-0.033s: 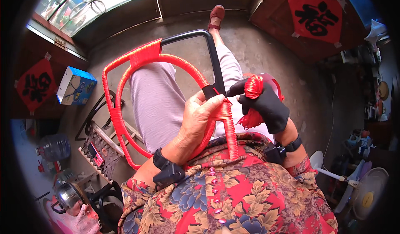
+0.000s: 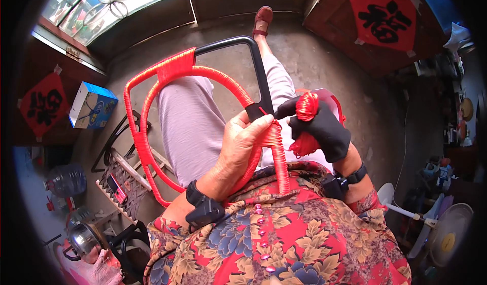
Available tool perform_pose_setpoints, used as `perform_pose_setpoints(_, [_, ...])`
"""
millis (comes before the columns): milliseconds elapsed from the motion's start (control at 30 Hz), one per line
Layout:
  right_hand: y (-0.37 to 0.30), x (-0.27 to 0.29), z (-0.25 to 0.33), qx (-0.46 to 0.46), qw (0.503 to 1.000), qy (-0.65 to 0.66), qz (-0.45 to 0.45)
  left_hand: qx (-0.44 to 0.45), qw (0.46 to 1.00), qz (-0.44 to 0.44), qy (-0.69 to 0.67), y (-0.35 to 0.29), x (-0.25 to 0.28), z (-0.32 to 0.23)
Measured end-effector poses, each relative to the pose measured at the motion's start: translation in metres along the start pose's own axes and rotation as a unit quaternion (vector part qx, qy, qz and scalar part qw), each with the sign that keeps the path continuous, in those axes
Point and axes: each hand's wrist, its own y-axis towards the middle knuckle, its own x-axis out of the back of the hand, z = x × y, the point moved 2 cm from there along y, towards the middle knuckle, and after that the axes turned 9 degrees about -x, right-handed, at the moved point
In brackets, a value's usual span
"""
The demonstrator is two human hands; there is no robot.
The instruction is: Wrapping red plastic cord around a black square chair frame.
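Observation:
A black metal frame [image 2: 256, 66] rests across my lap, much of it wound in red cord [image 2: 175, 66], including an inner ring [image 2: 223, 79]. My left hand [image 2: 243, 143], bare, grips the frame where the red winding meets the bare black bar. My right hand [image 2: 322, 127], in a black glove, holds a small bundle of red cord [image 2: 307, 106] just right of that spot. A short strand runs from the bundle to the bar. More loose red cord [image 2: 303, 145] hangs below the glove.
On the concrete floor to my left are a blue box [image 2: 91, 105], bare black frames [image 2: 119, 132], a woven panel [image 2: 122, 183], a water bottle [image 2: 66, 179] and a metal pot [image 2: 85, 240]. A white fan [image 2: 446, 234] stands at the right. Dark wooden doors carry red paper squares.

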Motion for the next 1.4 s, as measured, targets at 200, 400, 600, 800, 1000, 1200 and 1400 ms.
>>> perform_pose_setpoints(200, [0.008, -0.005, -0.003, 0.018, 0.999, -0.032, 0.037, -0.006, 0.999, -0.008, 0.030, 0.001, -0.006, -0.003])
perform_pose_setpoints(400, [0.007, -0.006, 0.001, 0.038, 0.994, -0.079, 0.062, -0.017, 0.999, -0.003, 0.041, -0.001, -0.007, -0.004])
perform_pose_setpoints(600, [0.009, -0.006, -0.004, 0.141, 0.982, -0.128, 0.008, -0.019, 0.998, 0.001, 0.052, -0.001, -0.007, -0.003])
perform_pose_setpoints(800, [0.002, -0.003, -0.011, 0.264, 0.920, -0.286, -0.039, -0.014, 1.000, 0.011, -0.006, -0.007, -0.005, -0.003])
perform_pose_setpoints(1000, [-0.005, 0.012, -0.016, 0.148, 0.982, -0.113, 0.030, 0.003, 0.995, 0.048, 0.087, -0.013, -0.012, -0.009])
perform_pose_setpoints(1200, [0.004, -0.006, -0.014, 0.088, 0.971, 0.175, 0.139, 0.027, 0.984, 0.062, 0.164, -0.011, -0.008, -0.009])
perform_pose_setpoints(1400, [0.009, -0.006, -0.022, 0.113, 0.993, 0.013, 0.021, 0.054, 0.993, 0.046, 0.096, -0.016, -0.016, -0.006])
